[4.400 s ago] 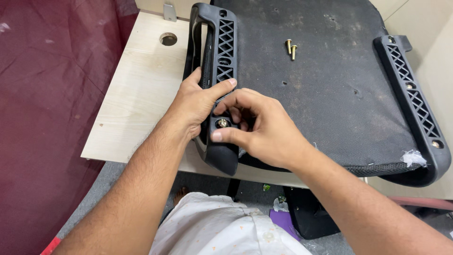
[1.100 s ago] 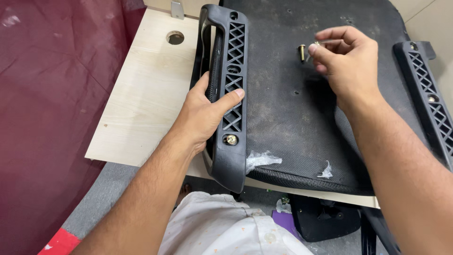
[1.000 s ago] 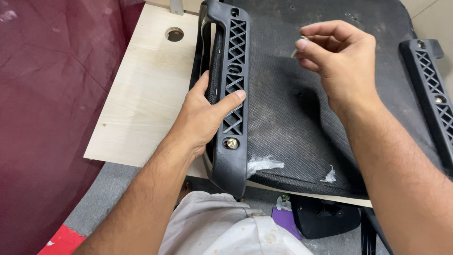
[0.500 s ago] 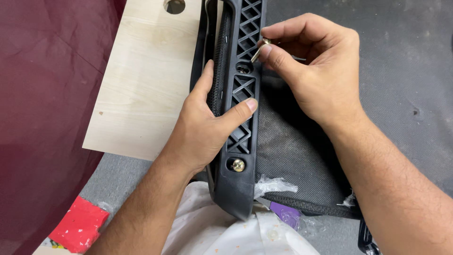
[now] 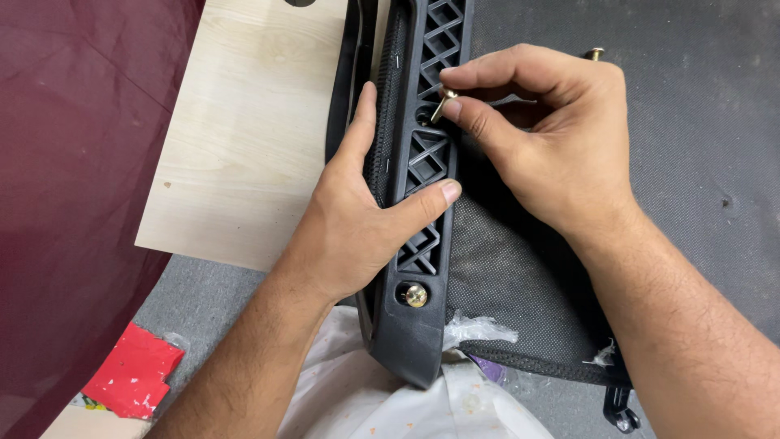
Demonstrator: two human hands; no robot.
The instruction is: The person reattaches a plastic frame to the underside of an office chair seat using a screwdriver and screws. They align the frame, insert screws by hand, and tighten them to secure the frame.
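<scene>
Since half a second back, your right hand point(image 5: 552, 154) has dropped, its brass bolt point(image 5: 444, 103) pinched between thumb and forefinger, tip now just above the armrest bracket point(image 5: 422, 203) hole. Left hand point(image 5: 357, 219) clamps the bracket against the seat pan point(image 5: 634, 162) on the counter point(image 5: 244, 138). Keep the bolt square to the hole, start threads by finger; lower bolt point(image 5: 415, 295) already seated.

Your head camera looks steeply down, close over your hands: black lattice bracket point(image 5: 422, 187) runs six to twelve, pale wooden board point(image 5: 252, 138) at ten o'clock.
</scene>
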